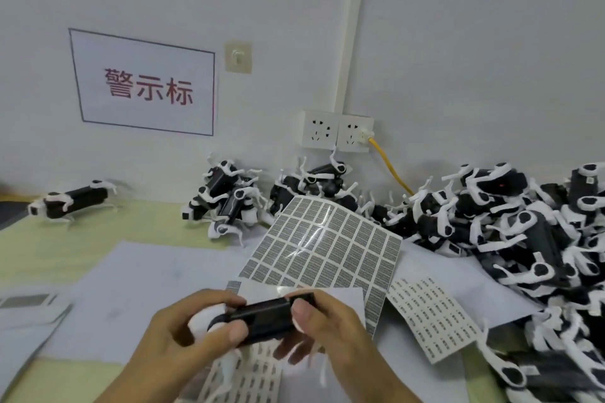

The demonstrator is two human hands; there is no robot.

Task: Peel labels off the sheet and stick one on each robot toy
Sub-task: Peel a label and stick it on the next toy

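Both hands hold one black-and-white robot toy above the tabletop's near edge: the left hand grips its white end, the right hand pinches its dark body. Beyond it, a label sheet curls upward mid-tabletop. A heap of robot toys fills the right side.

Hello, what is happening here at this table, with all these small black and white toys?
A person is labelling robot toys. Both hands hold one black and white robot toy over the table: the left hand grips its white end, the right hand its dark end. Behind it a curled label sheet leans up, and another sheet lies flat to the right. A big pile of toys waits on the right, and one toy stands alone on the far left.
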